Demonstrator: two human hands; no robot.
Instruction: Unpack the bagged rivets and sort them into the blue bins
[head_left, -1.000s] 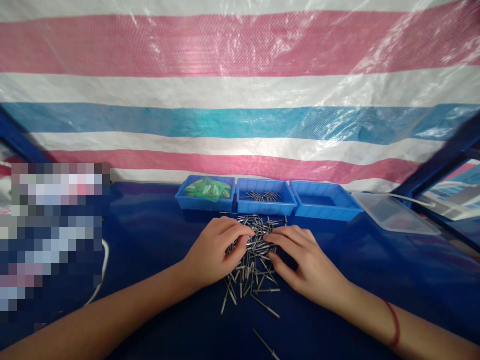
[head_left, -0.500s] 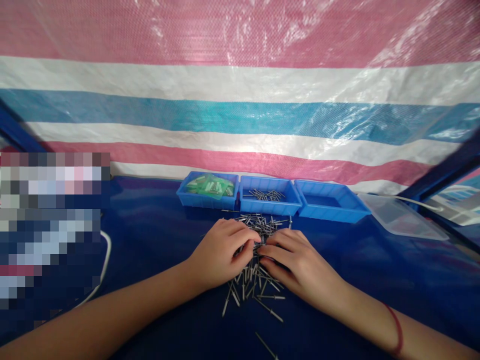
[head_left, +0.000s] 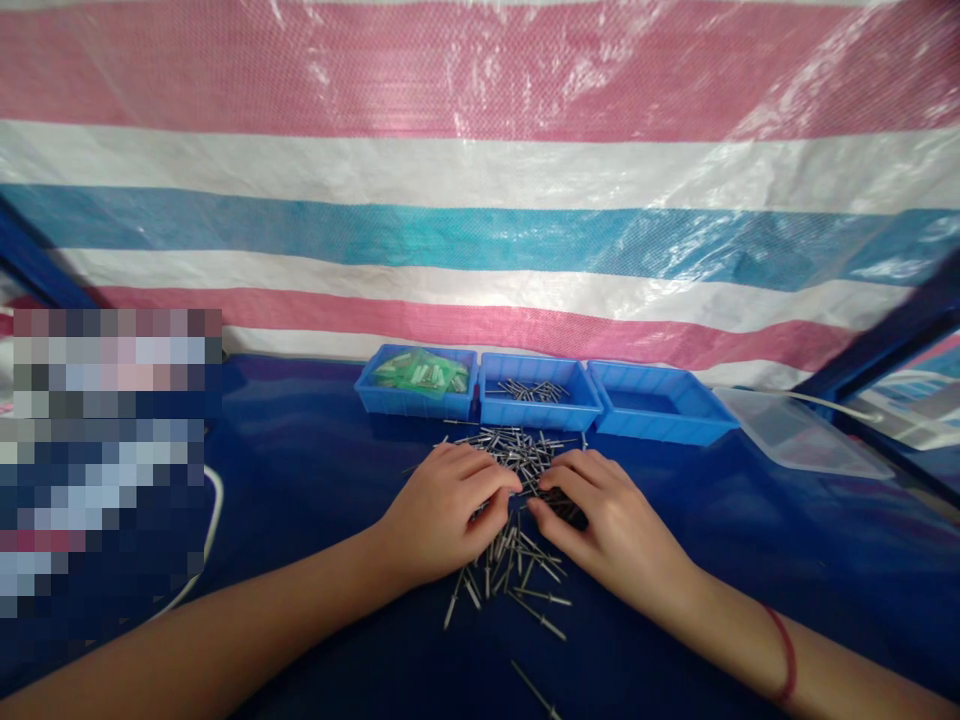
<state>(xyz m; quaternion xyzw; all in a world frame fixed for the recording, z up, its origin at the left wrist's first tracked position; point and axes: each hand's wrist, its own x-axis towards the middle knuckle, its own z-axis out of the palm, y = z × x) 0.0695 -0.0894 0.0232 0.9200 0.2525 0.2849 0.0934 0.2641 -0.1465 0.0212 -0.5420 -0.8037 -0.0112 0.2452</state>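
Note:
A loose pile of metal blind rivets [head_left: 517,450] spreads over the dark blue table between my hands. On the pile's left side my left hand [head_left: 454,505] is curled, thumb and forefinger brought together at the tips; anything pinched there is too small to make out. Opposite it, my right hand [head_left: 607,515] arches over rivets with thumb and forefinger apart, its other fingers bent down among them. Several rivets fan out toward me below the hands, and a single one [head_left: 534,688] lies apart near the bottom edge.
Behind the pile stand three blue bins in a row: the left bin [head_left: 397,403] has a green bag [head_left: 431,372] in it, the middle bin [head_left: 540,412] some rivets, the right bin [head_left: 667,427] nothing visible. A translucent lid [head_left: 806,435] lies farther right. A white cable [head_left: 214,510] curves at left.
My right hand has drawn slightly away to the right and its thumb and forefinger have parted, widening the gap between the hands. My left hand stays nearly in place.

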